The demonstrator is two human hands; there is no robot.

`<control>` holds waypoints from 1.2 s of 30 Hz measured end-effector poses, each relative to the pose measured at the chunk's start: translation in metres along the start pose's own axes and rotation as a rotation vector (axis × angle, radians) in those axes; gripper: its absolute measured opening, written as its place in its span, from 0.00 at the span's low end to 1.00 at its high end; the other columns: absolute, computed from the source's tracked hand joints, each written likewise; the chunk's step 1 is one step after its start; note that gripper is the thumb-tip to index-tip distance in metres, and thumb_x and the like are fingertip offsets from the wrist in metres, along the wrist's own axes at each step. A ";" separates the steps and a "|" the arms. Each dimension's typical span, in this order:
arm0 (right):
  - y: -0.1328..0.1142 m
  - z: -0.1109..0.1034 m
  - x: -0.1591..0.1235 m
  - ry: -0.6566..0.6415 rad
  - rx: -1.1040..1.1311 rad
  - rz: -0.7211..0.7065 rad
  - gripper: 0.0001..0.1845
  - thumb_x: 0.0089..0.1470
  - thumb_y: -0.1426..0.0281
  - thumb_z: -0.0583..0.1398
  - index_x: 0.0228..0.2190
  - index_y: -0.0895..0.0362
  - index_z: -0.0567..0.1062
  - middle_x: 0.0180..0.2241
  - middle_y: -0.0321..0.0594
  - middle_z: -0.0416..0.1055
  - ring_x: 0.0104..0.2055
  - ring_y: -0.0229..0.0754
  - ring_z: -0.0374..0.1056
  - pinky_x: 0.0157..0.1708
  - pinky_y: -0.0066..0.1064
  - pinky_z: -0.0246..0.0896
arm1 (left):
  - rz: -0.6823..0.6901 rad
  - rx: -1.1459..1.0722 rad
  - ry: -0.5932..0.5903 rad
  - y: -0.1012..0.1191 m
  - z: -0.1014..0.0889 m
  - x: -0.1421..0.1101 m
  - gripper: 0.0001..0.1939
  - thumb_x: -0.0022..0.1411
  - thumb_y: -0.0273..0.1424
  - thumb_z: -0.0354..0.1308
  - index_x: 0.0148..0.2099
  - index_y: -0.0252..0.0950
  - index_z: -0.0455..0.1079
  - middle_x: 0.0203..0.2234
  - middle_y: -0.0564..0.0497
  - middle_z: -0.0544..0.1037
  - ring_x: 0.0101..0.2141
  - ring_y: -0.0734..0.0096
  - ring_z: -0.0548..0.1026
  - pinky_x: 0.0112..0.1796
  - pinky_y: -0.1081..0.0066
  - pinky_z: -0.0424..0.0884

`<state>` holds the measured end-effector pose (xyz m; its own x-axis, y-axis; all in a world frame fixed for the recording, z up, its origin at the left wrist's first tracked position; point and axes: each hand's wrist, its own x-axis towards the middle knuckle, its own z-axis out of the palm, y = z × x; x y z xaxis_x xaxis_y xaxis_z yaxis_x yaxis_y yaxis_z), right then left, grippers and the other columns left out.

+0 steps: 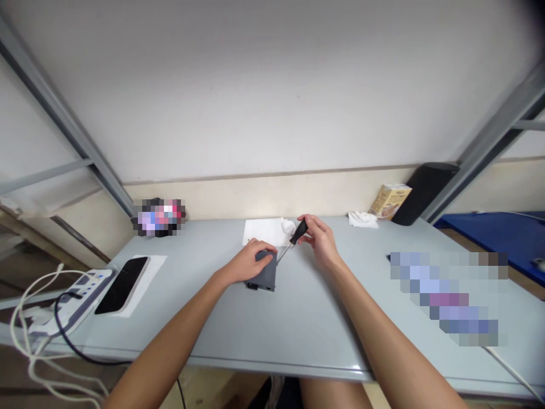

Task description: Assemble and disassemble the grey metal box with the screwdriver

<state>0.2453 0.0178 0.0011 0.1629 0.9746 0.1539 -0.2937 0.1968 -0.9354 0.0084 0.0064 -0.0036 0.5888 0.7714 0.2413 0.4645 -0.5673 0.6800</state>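
Fingers of two hands, left point(254, 262) clasping one box point(266, 276), right point(320, 240) gripping one screwdriver point(299, 232).

So there's a flat dark grey box point(266, 276) lying on the worktop point(230, 329), and a black-handled screwdriver point(300, 232) tilted down toward its right side, metal shaft's tip right by the edge.

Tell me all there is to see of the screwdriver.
The screwdriver has a black handle and a thin, straight, silvery shaft that looks like metal. It slants, handle up, in the fingers of the right hand. Its lower end is at the right side of the dark grey box; the tip's shape is too small to tell.
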 end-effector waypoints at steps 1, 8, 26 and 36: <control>0.000 0.000 -0.001 -0.017 0.001 0.007 0.23 0.49 0.47 0.69 0.34 0.53 0.80 0.28 0.34 0.68 0.29 0.39 0.66 0.24 0.29 0.66 | 0.003 -0.003 0.002 0.000 0.000 0.000 0.12 0.70 0.30 0.55 0.51 0.40 0.77 0.47 0.47 0.81 0.51 0.58 0.73 0.57 0.59 0.68; -0.004 0.006 -0.008 -0.195 -0.006 0.058 0.21 0.51 0.49 0.69 0.33 0.54 0.81 0.28 0.35 0.67 0.29 0.39 0.66 0.25 0.30 0.67 | 0.001 -0.007 0.008 -0.002 0.001 0.001 0.12 0.69 0.30 0.56 0.51 0.40 0.77 0.48 0.47 0.82 0.51 0.58 0.74 0.56 0.59 0.68; -0.004 0.010 -0.013 -0.314 0.003 0.108 0.20 0.54 0.49 0.68 0.34 0.54 0.82 0.26 0.35 0.68 0.27 0.40 0.66 0.27 0.32 0.67 | -0.005 -0.004 -0.006 -0.002 0.001 0.001 0.12 0.70 0.31 0.57 0.52 0.41 0.77 0.49 0.47 0.82 0.51 0.58 0.75 0.57 0.58 0.69; -0.006 0.011 -0.014 -0.326 0.003 0.109 0.21 0.53 0.49 0.68 0.34 0.54 0.82 0.26 0.35 0.67 0.27 0.40 0.65 0.27 0.32 0.67 | -0.005 -0.002 -0.008 -0.003 0.002 0.001 0.12 0.70 0.31 0.56 0.52 0.40 0.77 0.49 0.47 0.82 0.51 0.58 0.75 0.57 0.58 0.69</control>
<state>0.2346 0.0045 0.0078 -0.1797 0.9727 0.1469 -0.2958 0.0890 -0.9511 0.0090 0.0086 -0.0063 0.5920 0.7718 0.2321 0.4660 -0.5628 0.6828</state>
